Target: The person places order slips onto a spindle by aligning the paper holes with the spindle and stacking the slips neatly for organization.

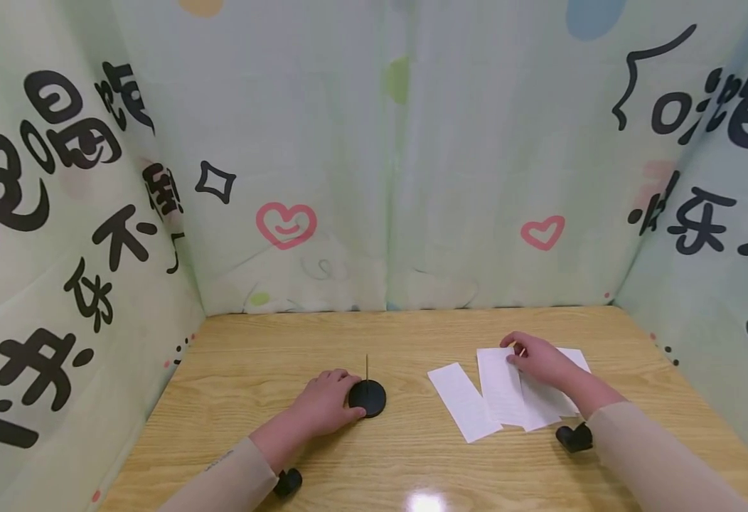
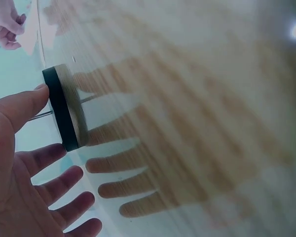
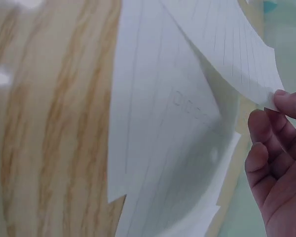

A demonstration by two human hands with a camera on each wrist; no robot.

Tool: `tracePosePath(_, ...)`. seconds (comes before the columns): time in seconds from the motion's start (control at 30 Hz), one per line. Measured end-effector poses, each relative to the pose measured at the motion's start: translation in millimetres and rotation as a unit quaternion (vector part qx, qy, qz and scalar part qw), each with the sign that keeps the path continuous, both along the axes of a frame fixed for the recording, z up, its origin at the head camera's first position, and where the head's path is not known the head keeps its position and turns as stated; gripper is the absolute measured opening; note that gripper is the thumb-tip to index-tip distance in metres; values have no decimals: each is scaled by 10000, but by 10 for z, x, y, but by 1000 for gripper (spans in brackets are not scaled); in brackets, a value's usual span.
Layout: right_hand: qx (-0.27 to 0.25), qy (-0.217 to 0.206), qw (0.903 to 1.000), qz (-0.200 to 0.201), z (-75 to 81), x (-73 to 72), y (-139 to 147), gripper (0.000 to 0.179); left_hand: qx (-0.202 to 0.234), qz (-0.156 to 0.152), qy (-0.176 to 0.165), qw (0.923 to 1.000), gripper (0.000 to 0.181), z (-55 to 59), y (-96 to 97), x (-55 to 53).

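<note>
In the head view my left hand [image 1: 326, 403] pinches the round black base [image 1: 374, 400] of a receipt spike, whose thin rod [image 1: 367, 366] points straight up. Thumb and index finger hold the base's edge in the left wrist view, while the other fingers [image 2: 64, 185] extend along the table. Over the papers at the right, my right hand [image 1: 543, 361] pinches a lined sheet of paper [image 3: 237, 49] at its corner between thumb and fingers. That sheet curls up off another lined sheet [image 3: 148, 98] with faint marks on it.
A separate paper strip [image 1: 465, 402] lies slanted between the spike and the other sheets. The wooden table [image 1: 252, 370] is enclosed by printed curtains [image 1: 348, 142] at the back and both sides. A small black device [image 1: 289, 482] sits at each wrist.
</note>
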State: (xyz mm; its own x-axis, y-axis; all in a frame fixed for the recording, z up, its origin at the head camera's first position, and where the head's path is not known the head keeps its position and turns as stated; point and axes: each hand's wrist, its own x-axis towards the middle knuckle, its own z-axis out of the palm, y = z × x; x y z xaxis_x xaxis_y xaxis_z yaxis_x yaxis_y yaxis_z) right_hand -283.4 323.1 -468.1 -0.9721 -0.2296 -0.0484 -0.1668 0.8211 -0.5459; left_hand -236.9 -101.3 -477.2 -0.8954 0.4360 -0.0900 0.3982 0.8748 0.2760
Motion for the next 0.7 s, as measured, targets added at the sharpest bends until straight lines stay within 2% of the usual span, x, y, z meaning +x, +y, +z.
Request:
tracePosePath(0.23, -732, -213, 9967, -280, 87, 55, -4, 27, 74, -5, -6, 10000, 62, -31, -15, -8)
tracePosePath(0.7, -1636, -72, 9864, -152, 252, 136, 39, 29, 174, -159, 21, 9997, 60, -42, -52, -20)
